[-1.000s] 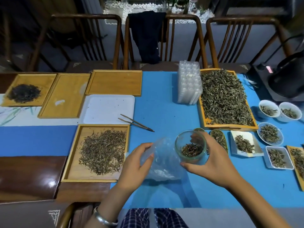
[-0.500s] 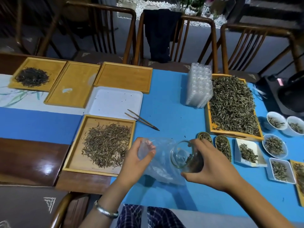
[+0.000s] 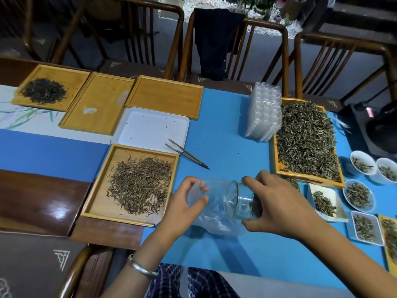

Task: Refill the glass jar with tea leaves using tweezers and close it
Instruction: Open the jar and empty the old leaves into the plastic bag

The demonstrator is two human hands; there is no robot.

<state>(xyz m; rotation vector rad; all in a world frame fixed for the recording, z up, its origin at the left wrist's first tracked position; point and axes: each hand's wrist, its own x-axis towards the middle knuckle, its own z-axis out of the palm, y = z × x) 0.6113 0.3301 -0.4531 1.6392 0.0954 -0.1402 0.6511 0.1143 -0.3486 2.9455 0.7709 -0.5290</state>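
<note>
1. Wooden tray [image 3: 51, 88] at the far left of the desk [image 3: 225, 134] holds a heap of dark tea; two bare wooden trays sit to its right.
2. Nearer the person, another wooden tray of tea leaves [image 3: 139, 183] lies just left of the left hand, with a white tray [image 3: 150, 127] behind it.
3. Tweezers [image 3: 187, 154] lie on the blue cover, their handles over the white tray's corner, untouched by either hand.
4. Left hand [image 3: 184, 206] pinches the edge of a clear plastic bag [image 3: 212, 214] between thumb and fingers, holding its mouth open.
5. Glass jar [image 3: 240, 203] is tipped on its side, its open mouth pointing left into the bag; dark leaves cling at its base end.
6. Right hand [image 3: 279, 207] has its grip curled round the jar's base, fingers above and thumb below.
7. Farther right stand a stack of clear plastic boxes [image 3: 265, 112], a large tray of tea [image 3: 306, 140] and several small white dishes of leaves.
</note>
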